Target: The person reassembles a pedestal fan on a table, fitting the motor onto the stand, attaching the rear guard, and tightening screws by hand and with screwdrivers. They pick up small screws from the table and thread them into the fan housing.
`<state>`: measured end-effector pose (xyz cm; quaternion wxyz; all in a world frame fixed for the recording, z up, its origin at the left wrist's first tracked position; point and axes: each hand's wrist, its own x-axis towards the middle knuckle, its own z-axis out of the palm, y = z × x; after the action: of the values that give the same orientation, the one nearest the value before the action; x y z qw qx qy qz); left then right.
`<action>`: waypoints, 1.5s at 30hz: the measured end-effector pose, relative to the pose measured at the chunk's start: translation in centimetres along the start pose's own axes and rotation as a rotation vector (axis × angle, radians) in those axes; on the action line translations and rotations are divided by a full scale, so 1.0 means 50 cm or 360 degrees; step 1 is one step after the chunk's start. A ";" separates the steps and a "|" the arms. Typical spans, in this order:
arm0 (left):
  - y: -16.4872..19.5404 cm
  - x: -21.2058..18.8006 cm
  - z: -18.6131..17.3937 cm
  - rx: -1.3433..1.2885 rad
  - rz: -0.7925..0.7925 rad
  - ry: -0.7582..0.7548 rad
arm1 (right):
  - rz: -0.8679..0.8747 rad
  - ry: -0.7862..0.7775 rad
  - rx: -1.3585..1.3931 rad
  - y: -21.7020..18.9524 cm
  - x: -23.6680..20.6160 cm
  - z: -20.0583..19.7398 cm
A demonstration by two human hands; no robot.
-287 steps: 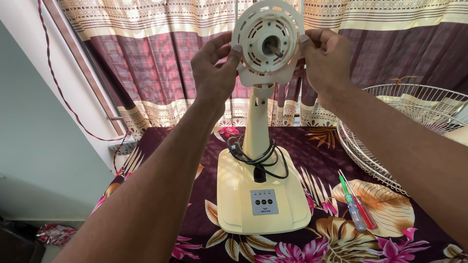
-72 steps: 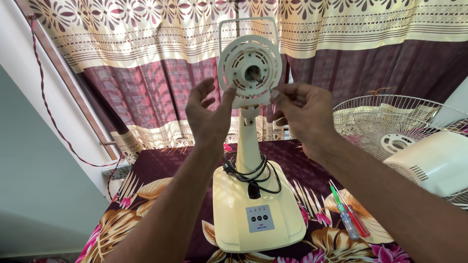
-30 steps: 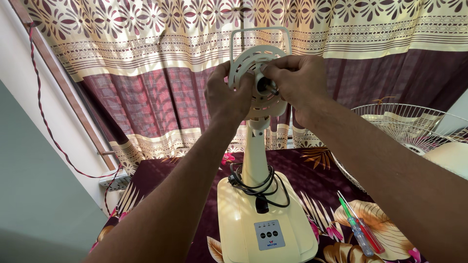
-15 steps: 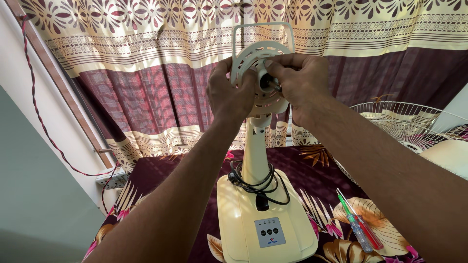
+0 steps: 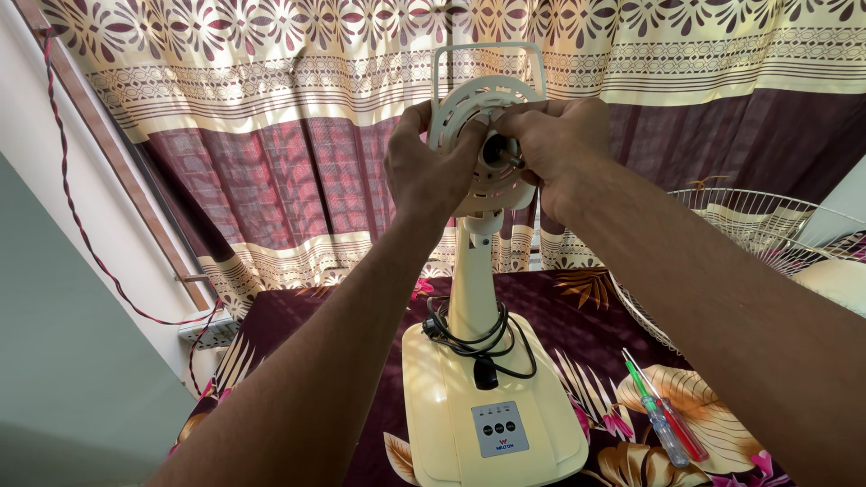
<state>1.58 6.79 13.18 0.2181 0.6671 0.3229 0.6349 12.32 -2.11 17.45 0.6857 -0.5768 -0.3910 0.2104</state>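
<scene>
Both hands close on the fan head — left hand clenched on its rim, right hand pinching the hub, nearer the forward-pointing shaft.

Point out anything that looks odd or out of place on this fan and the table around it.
The cream fan stands stripped: no blades or grille on its round motor housing, which the left hand and right hand grip. A wire grille lies loose at the right. The black cord is coiled around the stem, and two screwdrivers lie on the floral cloth.

Bright daylight glows through the curtain; sharp focus, slight wide-angle bending at edges
</scene>
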 end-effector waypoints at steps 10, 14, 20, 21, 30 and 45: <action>0.013 0.010 -0.001 0.0086 -0.0168 -0.0062 | 0.0081 0.0024 -0.0006 -0.003 0.013 -0.007; 0.011 0.012 0.005 0.0169 -0.0112 -0.0029 | 0.0008 0.0021 -0.0008 0.001 0.014 -0.004; 0.003 0.017 0.012 0.0187 -0.0113 -0.0013 | 0.0104 0.0056 -0.0056 -0.010 0.009 0.000; 0.002 0.018 0.012 0.0182 -0.0106 -0.0016 | 0.0161 0.0077 -0.0062 -0.013 0.008 0.003; -0.001 0.017 0.017 0.0201 -0.0076 0.0004 | -0.0092 0.0048 -0.0052 -0.006 -0.005 0.005; 0.005 0.012 0.020 0.0246 -0.0091 -0.0003 | -0.0383 0.0179 -0.0457 -0.012 -0.014 0.003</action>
<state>2.58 7.14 13.67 0.1842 0.6732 0.3897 0.6009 11.69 -2.66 17.82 0.6372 -0.6287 -0.4443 0.0365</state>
